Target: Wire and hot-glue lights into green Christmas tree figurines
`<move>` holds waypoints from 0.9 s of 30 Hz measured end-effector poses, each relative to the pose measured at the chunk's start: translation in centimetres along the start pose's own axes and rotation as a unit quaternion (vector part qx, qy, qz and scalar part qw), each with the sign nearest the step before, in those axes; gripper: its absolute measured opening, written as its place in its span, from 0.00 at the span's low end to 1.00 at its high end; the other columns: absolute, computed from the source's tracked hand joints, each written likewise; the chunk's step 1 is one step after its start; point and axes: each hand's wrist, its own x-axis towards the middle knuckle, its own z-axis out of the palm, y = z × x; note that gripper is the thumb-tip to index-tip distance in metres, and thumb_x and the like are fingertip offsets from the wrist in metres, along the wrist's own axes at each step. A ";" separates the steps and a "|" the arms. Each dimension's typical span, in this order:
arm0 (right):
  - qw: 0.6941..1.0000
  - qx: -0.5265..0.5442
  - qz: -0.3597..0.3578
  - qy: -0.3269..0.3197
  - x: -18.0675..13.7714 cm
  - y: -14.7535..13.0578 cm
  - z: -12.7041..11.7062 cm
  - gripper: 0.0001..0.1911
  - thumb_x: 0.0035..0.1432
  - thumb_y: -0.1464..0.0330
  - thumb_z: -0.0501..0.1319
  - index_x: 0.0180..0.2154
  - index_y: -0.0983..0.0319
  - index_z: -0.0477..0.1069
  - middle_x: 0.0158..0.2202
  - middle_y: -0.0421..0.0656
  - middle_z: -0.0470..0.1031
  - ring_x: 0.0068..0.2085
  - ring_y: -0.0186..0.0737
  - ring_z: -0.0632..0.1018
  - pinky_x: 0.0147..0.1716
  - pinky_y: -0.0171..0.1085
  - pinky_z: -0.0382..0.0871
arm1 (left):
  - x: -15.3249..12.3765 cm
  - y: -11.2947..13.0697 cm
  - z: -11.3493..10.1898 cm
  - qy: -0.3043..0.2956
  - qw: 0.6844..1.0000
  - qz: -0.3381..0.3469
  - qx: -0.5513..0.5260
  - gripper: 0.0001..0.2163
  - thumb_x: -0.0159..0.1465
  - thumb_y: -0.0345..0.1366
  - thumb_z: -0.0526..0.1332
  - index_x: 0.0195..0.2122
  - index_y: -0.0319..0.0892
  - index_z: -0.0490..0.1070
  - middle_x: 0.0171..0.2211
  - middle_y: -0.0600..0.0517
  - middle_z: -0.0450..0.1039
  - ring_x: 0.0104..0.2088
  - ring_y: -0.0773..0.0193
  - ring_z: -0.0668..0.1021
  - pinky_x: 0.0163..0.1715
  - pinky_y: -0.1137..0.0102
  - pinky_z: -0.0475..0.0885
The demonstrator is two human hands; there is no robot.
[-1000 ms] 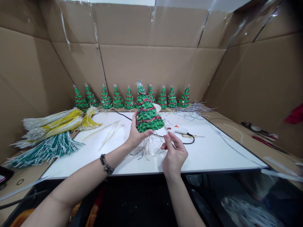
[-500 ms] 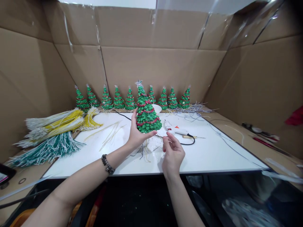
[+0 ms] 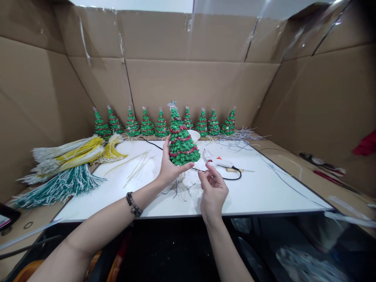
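Observation:
My left hand grips a small green Christmas tree with red garlands and a clear star on top, holding it upright by its base above the white board. Thin wires hang from under the tree. My right hand is just right of the base, its thumb and fingers pinched on a thin wire. A crumpled clear plastic wrap lies on the board under both hands.
A row of several small green trees stands along the cardboard back wall. Bundles of yellow, white and green wires lie at the left. A soldering iron with a black cord lies behind my right hand. Loose wires trail right.
The tree has been tipped from a lean to upright and sits a little lower. My right hand has shifted slightly left toward the base, still pinching.

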 end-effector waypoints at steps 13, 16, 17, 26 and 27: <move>0.997 -0.052 -0.059 0.013 0.4 0.3 -0.6 0.19 0.59 0.56 0.64 0.45 0.62 0.77 0.43 0.47 0.78 0.33 0.35 0.73 0.34 0.37 0.68 | -0.1 0.1 0.0 -0.008 1.000 -0.010 0.002 0.54 0.43 0.48 0.78 0.68 0.51 0.48 0.66 0.40 0.58 0.66 0.43 0.66 0.64 0.51 0.63; 0.987 -0.082 -0.124 -0.066 0.9 -0.2 -0.5 0.21 0.60 0.58 0.64 0.52 0.59 0.73 0.58 0.50 0.71 0.49 0.43 0.75 0.48 0.43 0.69 | -0.2 0.2 0.1 -0.011 1.000 -0.008 -0.009 0.54 0.43 0.48 0.78 0.67 0.50 0.49 0.67 0.40 0.58 0.66 0.43 0.65 0.65 0.51 0.62; 0.983 -0.082 -0.126 -0.105 1.2 -0.4 -0.3 0.23 0.60 0.58 0.64 0.56 0.58 0.70 0.61 0.49 0.68 0.53 0.44 0.74 0.52 0.44 0.67 | -0.2 0.3 0.1 -0.013 1.000 -0.006 -0.013 0.54 0.42 0.48 0.79 0.67 0.50 0.49 0.67 0.40 0.58 0.66 0.43 0.65 0.64 0.51 0.62; 0.961 0.026 -0.013 -0.274 3.2 -0.9 1.5 0.29 0.61 0.57 0.62 0.61 0.56 0.63 0.65 0.44 0.66 0.65 0.44 0.66 0.64 0.44 0.59 | -0.4 0.8 0.6 -0.033 0.999 0.002 -0.025 0.56 0.40 0.51 0.79 0.67 0.50 0.49 0.65 0.39 0.60 0.65 0.42 0.68 0.62 0.52 0.66; 0.961 0.039 -0.009 -0.274 3.1 -0.9 1.4 0.29 0.60 0.58 0.63 0.60 0.56 0.63 0.65 0.44 0.66 0.65 0.44 0.67 0.64 0.44 0.59 | -0.4 0.8 0.6 -0.034 0.999 0.001 -0.025 0.55 0.41 0.50 0.78 0.66 0.49 0.49 0.65 0.39 0.60 0.64 0.42 0.68 0.62 0.52 0.66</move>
